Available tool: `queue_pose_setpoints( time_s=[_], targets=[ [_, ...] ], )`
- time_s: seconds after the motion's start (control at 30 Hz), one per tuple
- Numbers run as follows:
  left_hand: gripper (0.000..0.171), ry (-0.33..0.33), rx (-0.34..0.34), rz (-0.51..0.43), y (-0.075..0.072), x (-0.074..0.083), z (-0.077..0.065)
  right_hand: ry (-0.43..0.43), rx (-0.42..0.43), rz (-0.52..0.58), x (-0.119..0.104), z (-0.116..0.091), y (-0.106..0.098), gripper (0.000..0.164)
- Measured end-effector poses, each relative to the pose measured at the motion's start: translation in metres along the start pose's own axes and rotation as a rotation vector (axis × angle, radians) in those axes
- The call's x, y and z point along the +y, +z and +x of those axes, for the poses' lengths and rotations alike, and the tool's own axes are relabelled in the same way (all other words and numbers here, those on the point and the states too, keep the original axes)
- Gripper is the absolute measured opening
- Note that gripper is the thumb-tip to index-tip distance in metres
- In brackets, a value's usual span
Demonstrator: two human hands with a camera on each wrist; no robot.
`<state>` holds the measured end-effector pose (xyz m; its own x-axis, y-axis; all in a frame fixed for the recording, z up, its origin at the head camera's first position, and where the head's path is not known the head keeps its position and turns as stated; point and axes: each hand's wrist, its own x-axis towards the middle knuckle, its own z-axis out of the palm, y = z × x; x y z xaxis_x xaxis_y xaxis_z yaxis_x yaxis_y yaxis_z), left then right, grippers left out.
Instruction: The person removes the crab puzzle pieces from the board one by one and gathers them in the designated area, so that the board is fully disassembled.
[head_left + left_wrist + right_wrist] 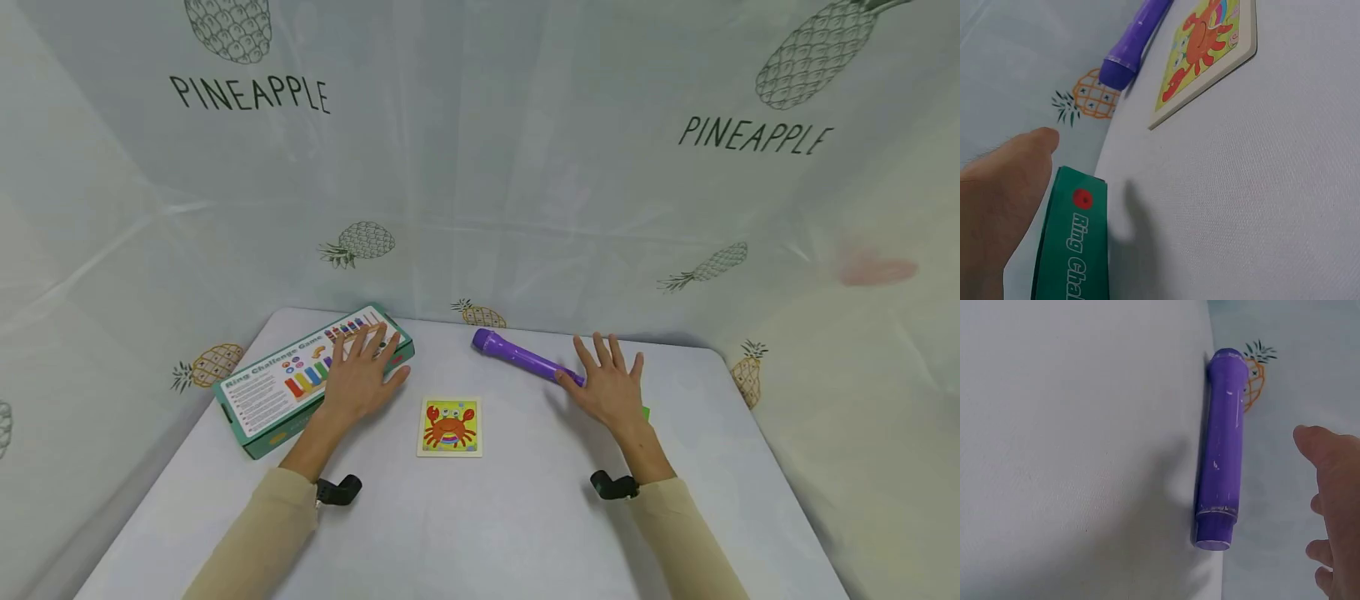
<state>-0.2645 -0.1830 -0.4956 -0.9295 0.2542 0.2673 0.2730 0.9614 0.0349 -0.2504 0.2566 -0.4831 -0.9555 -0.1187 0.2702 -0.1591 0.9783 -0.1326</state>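
My left hand (358,379), fingers spread, overlaps the right part of a green-and-white Ring Challenge Game box (264,393) in the head view. Its thumb and the green end of the box (1075,237) show in the left wrist view. With fingers likewise spread, my right hand (611,393) is beside the narrow end of a purple toy microphone (517,354), which lies on the table. Between the hands lies a square crab picture puzzle (450,427) with a pale frame. Neither hand grips anything.
A bit of something green (647,412) peeks out beside the right wrist, mostly hidden by it. The white table (465,525) meets a pineapple-print curtain (510,183) at its back and sides. Each wrist wears a small black camera mount (341,490).
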Motion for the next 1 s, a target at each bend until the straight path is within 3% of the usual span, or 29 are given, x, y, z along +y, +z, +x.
queue_pose_setpoints(
  time_s=[0.1, 0.2, 0.43, 0.67, 0.8, 1.0],
  targets=[
    [0.073, 0.006, 0.005, 0.011, 0.000, 0.001, -0.001, -0.010, 0.003, 0.028, -0.004, -0.002, -0.001, 0.082],
    [0.073, 0.024, 0.007, 0.002, -0.001, 0.007, -0.004, -0.036, 0.004, 0.140, -0.013, -0.005, -0.002, 0.080],
    [0.072, 0.076, -0.034, -0.141, -0.009, 0.043, -0.019, -0.069, -0.034, 0.419, -0.058, -0.013, 0.000, 0.065],
    [0.065, 0.086, -0.148, -0.270, 0.012, 0.065, -0.035, -0.043, -0.185, 0.654, -0.098, -0.020, 0.014, 0.041],
    [0.061, 0.071, -0.172, -0.312, 0.019, 0.069, -0.041, -0.058, -0.266, 0.677, -0.111, -0.021, 0.027, 0.034],
    [0.055, 0.086, -0.144, -0.332, 0.023, 0.072, -0.041, -0.067, -0.356, 0.632, -0.121, -0.021, 0.046, 0.035]
  ],
)
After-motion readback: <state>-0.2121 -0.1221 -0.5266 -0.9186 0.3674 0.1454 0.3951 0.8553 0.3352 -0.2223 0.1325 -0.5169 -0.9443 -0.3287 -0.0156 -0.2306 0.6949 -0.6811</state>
